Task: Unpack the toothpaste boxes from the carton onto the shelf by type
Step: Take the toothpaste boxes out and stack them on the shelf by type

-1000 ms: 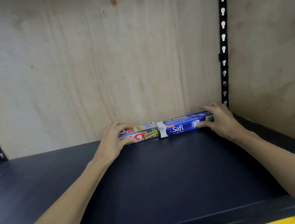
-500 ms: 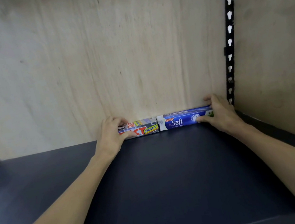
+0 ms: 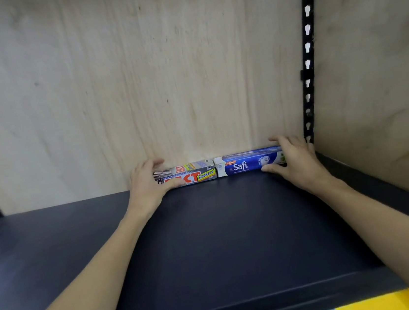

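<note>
The left hand (image 3: 148,185) grips the Smokers box (image 3: 193,174) and the right hand (image 3: 293,160) grips the Safi box (image 3: 244,164), 2 types butted end to end against the plywood back (image 3: 163,82), likely to start separate rows.

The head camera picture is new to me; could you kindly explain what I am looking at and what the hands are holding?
There is no machine: a person wears one camera on the head, looking forward and down into a shelf bay. The dark shelf has a plywood back. Two toothpaste boxes lie end to end against that back. The left hand grips the left end of the grey Smokers box; the right hand grips the right end of the blue Safi box. Both boxes rest on the shelf. A strip of yellow shows at the bottom edge; I cannot tell what it is.
</note>
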Demonstrator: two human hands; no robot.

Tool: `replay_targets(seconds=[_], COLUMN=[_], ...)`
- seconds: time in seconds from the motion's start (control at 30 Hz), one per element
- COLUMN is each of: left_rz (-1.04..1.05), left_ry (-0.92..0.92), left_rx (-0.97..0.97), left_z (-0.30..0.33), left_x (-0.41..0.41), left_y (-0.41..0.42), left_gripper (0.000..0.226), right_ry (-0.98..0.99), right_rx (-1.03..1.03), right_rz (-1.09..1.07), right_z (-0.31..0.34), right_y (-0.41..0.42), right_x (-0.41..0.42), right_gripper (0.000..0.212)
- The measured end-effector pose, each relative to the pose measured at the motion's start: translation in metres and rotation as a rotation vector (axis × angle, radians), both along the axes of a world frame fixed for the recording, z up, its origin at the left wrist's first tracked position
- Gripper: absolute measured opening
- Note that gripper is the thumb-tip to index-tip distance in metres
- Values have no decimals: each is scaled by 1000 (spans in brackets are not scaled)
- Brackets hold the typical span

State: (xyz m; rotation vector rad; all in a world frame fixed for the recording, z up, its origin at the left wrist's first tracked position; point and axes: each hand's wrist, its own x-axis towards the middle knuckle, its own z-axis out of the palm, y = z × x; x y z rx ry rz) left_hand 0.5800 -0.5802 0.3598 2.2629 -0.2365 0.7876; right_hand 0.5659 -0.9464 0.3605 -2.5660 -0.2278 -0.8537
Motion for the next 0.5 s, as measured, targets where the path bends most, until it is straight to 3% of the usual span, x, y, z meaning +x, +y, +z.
replay_targets(seconds=[0.2,0.5], left_rz=[14,-50], left_ry=[-19,-180], left_rx=[100,323], left_z=[0,3], left_x=[-41,-136], left_y=[-7,-12], left_gripper=[91,59], right_ry=[-23,-50], right_rx=[-30,36], right_rz=[26,207], right_z=[-2,-5], right_y=[15,55], right_x=[-40,-129], right_gripper=[74,63])
